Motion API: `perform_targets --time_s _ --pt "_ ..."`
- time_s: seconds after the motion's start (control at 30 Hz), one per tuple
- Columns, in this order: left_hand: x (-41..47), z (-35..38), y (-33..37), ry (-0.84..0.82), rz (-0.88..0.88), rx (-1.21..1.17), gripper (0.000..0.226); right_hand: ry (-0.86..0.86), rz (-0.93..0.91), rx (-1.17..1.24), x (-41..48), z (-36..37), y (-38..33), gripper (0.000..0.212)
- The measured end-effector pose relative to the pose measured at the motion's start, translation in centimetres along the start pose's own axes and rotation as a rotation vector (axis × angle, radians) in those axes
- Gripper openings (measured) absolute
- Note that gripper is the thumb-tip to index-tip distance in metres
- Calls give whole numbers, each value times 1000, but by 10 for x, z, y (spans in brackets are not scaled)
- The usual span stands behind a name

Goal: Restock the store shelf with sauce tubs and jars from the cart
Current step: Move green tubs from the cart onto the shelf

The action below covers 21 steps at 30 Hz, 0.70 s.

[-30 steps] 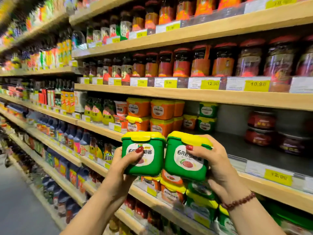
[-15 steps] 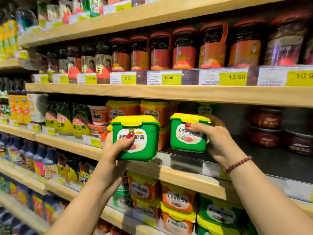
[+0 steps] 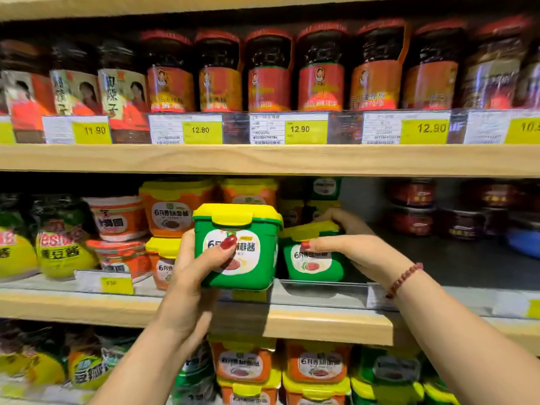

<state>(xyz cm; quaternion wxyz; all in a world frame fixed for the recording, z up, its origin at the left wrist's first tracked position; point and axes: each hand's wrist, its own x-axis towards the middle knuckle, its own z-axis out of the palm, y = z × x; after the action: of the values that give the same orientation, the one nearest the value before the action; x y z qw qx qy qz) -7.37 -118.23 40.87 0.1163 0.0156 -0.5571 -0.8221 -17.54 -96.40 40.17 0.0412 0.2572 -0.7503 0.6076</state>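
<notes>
Your left hand (image 3: 190, 276) grips 1 green tub w/ yellow lid (image 3: 237, 247), thumb across its label, held in front of the middle shelf (image 3: 321, 324). Your right hand (image 3: 353, 247) clasps a 2nd green tub (image 3: 314, 263) set on that shelf, beside the orange tubs (image 3: 175, 211).
</notes>
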Motion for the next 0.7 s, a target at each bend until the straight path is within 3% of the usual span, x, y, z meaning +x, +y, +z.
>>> perform_targets --time_s 0.07,0.13,0.23,0.37,0.53,0.7 --pt "1 -4 -10 77 82 29 32 -30 -24 -114 -5 -10 -4 43" --pt "-3 -4 -16 18 156 -72 45 -41 -64 -252 -12 -17 -8 42" --pt "-15 0 -26 -134 241 -250 31 -37 -111 -418 -23 -19 -6 40" --pt "-13 10 -32 -167 272 -272 42 -40 -114 -582 -35 -16 -12 45" --pt "-11 21 -33 -188 262 -270 56 -51 -100 -427 -55 -19 -23 51" --pt "-6 38 -34 -224 286 -244 43 -80 -144 -130 -80 1 -42 65"
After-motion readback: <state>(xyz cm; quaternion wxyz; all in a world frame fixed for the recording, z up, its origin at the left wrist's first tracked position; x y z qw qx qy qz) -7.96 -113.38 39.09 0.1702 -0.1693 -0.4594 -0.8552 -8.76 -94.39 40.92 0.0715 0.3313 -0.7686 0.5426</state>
